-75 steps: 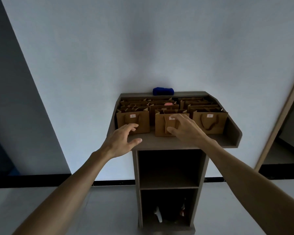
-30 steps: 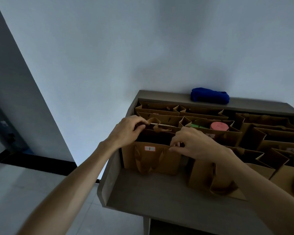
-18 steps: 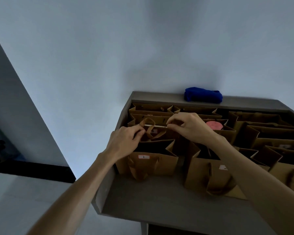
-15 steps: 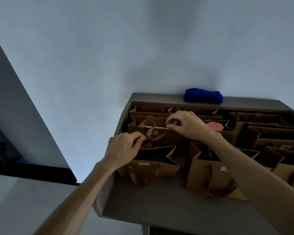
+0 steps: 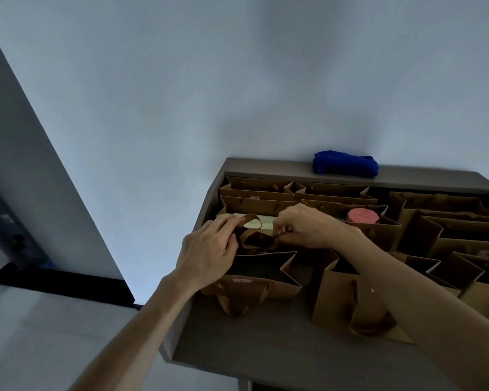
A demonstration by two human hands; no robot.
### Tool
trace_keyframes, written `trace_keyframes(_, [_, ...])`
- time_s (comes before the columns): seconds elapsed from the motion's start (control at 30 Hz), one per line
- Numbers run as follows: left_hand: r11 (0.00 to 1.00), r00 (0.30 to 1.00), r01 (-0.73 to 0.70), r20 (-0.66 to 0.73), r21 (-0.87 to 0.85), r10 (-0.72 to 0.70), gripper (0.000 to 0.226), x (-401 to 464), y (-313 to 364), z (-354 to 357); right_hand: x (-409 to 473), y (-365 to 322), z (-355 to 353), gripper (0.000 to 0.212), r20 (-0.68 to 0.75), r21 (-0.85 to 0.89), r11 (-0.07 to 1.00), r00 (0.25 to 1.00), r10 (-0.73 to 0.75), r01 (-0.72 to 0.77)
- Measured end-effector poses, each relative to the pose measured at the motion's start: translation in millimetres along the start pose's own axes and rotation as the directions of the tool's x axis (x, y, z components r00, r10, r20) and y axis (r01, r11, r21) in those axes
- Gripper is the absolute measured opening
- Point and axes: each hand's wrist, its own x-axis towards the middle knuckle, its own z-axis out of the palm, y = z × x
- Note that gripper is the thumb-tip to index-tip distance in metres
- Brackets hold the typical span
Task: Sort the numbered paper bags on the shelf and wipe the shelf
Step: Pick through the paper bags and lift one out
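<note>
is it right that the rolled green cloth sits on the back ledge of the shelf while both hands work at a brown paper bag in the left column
Not quite: the rolled cloth on the grey shelf's back ledge is blue, not green, as the head view shows. Both hands, left and right, are at a brown paper bag.

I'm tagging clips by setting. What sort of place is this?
Probably a plain indoor room set up for sorting, not a shop: a grey shelf unit against a bare wall, rows of labelled paper bags, and a blue cloth.

Paper bags (image 5: 266,280): matt brown kraft. Shelf (image 5: 251,342): smooth matt grey board. Blue cloth (image 5: 345,163): soft, fuzzy.
</note>
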Motion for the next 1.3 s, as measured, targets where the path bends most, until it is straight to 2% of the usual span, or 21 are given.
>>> trace_keyframes(0.1, [1.0,0.999,-0.008,0.041,0.024,0.007,0.041,1,-2,3,-7,-4,2,0.021,0.009,-0.043,0.998,0.999,-0.043,0.043])
trace_keyframes(0.3, [1.0,0.999,-0.004,0.037,-0.001,0.004,0.038,-1,-5,5,-8,-1,6,0.023,0.002,-0.063,0.996,0.998,-0.07,0.07])
trace_keyframes(0.53, [1.0,0.998,0.014,0.066,-0.025,-0.012,0.033,14,-10,7,11,17,5,0.02,-0.129,0.001,0.999,0.991,0.036,-0.036])
trace_keyframes(0.7, [0.997,0.991,0.062,0.12,-0.055,-0.055,0.029,29,-15,11,29,29,-4,0.02,-0.084,-0.082,0.988,0.989,0.125,-0.132])
trace_keyframes(0.87, [0.991,0.987,0.088,0.141,-0.097,-0.074,0.029,40,-17,15,41,33,-14,0.035,0.134,-0.075,0.982,0.974,0.183,-0.174])
trace_keyframes(1.0, [0.986,0.984,0.112,0.153,-0.123,-0.093,0.028,47,-20,20,54,24,-10,0.038,0.262,-0.076,0.977,0.942,0.211,-0.198])
trace_keyframes(1.23, [0.979,0.981,0.135,0.163,-0.154,-0.11,0.025,52,-23,22,76,21,2,0.031,0.184,-0.124,0.977,0.964,0.193,-0.172])
trace_keyframes(1.3, [0.975,0.983,0.134,0.152,-0.18,-0.107,0.025,53,-24,23,76,28,2,0.029,0.119,-0.064,0.978,0.971,0.207,-0.2])
